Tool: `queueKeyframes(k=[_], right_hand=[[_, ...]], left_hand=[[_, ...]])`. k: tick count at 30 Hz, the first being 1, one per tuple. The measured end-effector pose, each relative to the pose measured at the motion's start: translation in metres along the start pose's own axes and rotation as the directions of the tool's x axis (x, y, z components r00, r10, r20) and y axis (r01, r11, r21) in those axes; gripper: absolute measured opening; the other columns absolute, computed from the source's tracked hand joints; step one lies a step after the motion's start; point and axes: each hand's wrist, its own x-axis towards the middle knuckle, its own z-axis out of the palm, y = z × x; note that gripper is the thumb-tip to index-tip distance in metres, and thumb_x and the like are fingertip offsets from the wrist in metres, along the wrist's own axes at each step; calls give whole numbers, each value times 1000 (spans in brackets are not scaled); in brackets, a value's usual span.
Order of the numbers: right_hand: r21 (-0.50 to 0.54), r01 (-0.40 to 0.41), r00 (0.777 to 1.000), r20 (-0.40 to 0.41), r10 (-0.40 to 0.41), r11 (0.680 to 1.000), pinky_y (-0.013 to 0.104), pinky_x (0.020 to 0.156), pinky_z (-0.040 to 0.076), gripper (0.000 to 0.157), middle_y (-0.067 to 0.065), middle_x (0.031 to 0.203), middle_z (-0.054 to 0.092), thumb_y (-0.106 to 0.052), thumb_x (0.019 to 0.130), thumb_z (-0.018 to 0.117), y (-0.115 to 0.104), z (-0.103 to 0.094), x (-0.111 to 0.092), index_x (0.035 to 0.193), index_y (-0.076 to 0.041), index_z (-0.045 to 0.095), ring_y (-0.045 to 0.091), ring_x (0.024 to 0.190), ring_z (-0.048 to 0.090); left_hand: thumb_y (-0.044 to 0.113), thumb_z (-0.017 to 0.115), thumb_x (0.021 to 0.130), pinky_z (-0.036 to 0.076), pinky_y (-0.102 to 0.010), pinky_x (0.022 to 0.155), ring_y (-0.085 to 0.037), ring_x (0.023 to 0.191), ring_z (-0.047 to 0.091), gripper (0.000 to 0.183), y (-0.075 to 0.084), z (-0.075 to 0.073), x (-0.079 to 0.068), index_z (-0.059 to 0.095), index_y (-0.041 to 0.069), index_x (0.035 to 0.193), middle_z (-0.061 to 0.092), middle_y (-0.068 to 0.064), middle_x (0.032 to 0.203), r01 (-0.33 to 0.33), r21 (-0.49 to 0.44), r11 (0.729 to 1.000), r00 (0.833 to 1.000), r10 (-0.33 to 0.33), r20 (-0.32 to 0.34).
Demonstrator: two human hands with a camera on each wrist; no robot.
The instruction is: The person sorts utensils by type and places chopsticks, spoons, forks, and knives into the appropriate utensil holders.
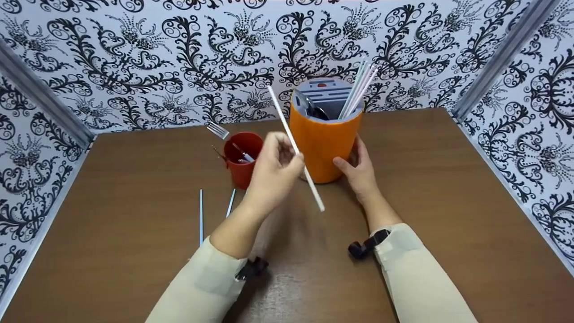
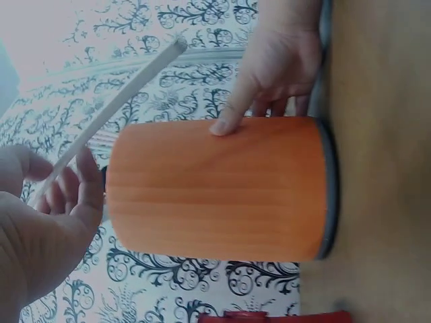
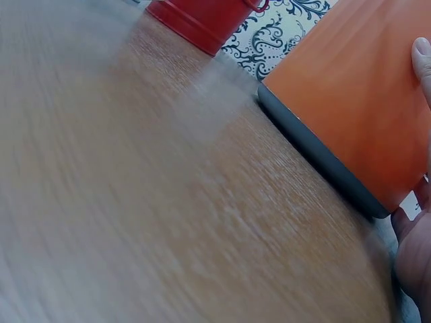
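Note:
My left hand (image 1: pixel 276 172) pinches a white chopstick (image 1: pixel 314 190) between thumb and fingers, slanted in front of the orange utensil holder (image 1: pixel 327 148). The holder stands upright, with a grey slotted top (image 1: pixel 323 89). Pastel chopsticks (image 1: pixel 358 92) and dark-looking spoons (image 1: pixel 316 110) stick out of it. My right hand (image 1: pixel 361 172) grips the holder's right side, its thumb on the front and fingers partly hidden behind. In the left wrist view, the chopstick (image 2: pixel 121 101) crosses near the holder's top end.
A red cup (image 1: pixel 242 172) holding a fork (image 1: pixel 218 131) and other cutlery stands left of the holder. Two light blue chopsticks (image 1: pixel 201 215) lie on the brown table (image 1: pixel 134 179), one partly hidden by my left arm. Patterned panels (image 1: pixel 134 58) enclose the back and sides.

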Motion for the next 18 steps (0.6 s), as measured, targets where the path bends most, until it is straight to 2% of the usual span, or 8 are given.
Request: queueKeyframes(k=[3, 6, 11, 15, 18], right_hand=[[2, -2, 1000, 7, 2, 1000, 43, 128, 28, 112, 9, 170, 29, -43, 83, 86, 1, 1, 0, 167, -12, 18, 27, 150, 37], [12, -3, 1000, 8, 3, 1000, 44, 127, 29, 109, 9, 170, 29, -37, 85, 86, 0, 1, 0, 167, -11, 18, 27, 150, 38], [11, -12, 1000, 10, 12, 1000, 44, 128, 29, 103, 9, 171, 27, -29, 89, 83, -2, 1, 0, 167, -11, 18, 27, 151, 36], [5, -17, 1000, 15, 17, 1000, 44, 128, 27, 102, 8, 171, 28, -33, 90, 81, -2, 0, 1, 167, -12, 18, 27, 152, 36], [5, -16, 1000, 19, 16, 1000, 44, 129, 27, 102, 7, 171, 28, -37, 90, 81, -2, 0, 1, 167, -14, 18, 26, 152, 36]], left_hand=[[-7, 59, 91, 53, -21, 75, -18, 88, 56, 21, 8, 3, 9, 47, 3, 105, 52, -8, 97, -56, -95, 994, 995, 48, -83], [-9, 57, 91, 54, -23, 81, -19, 92, 56, 21, 17, 6, 18, 46, 1, 106, 51, -8, 98, -136, -162, 977, 981, 110, -161], [-9, 56, 93, 52, -23, 80, -19, 91, 55, 20, 32, 14, 34, 45, 0, 108, 51, -8, 97, -253, -204, 946, 946, 199, -255], [-8, 56, 96, 56, -28, 78, -20, 91, 56, 21, 44, 23, 45, 43, 0, 110, 51, -10, 98, -341, -227, 912, 915, 267, -301], [-7, 56, 97, 59, -32, 78, -19, 93, 56, 20, 49, 29, 53, 43, -1, 111, 51, -10, 101, -371, -219, 902, 902, 294, -318]])
